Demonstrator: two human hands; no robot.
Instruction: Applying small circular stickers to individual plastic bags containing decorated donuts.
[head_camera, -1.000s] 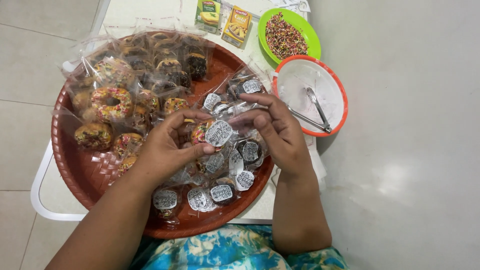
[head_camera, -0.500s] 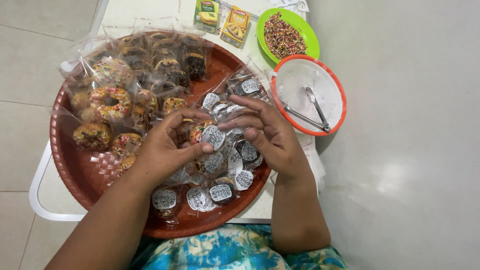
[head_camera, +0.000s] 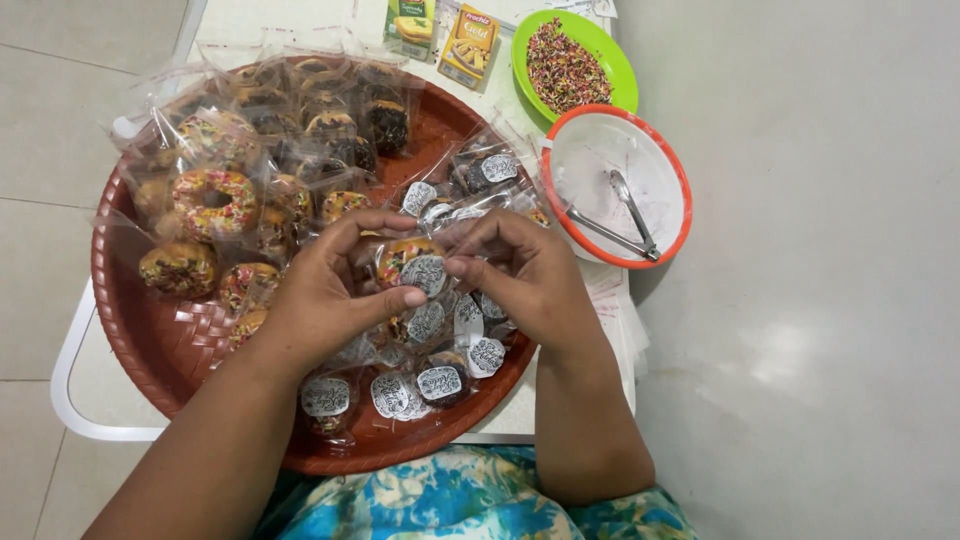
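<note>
My left hand (head_camera: 335, 290) and my right hand (head_camera: 525, 270) meet over a round brown woven tray (head_camera: 135, 330). Between their fingertips they hold a small sprinkled doughnut in a clear bag with a white round sticker (head_camera: 415, 265). Around my hands lie several more bagged doughnuts with stickers (head_camera: 440, 380). On the tray's left and back lie bagged doughnuts without stickers (head_camera: 210, 200), some sprinkled, some chocolate.
A green bowl of coloured sprinkles (head_camera: 570, 65) stands at the back right. Beside it is an orange-rimmed white bowl (head_camera: 615, 185) holding metal tongs (head_camera: 625, 215). Two small packets (head_camera: 445, 35) lie behind the tray. The tray rests on a white table (head_camera: 70, 400) with grey floor around.
My right hand's fingers have curled in closer to the bagged doughnut, and both hands have shifted slightly on the bag. The tray and bowls have not moved.
</note>
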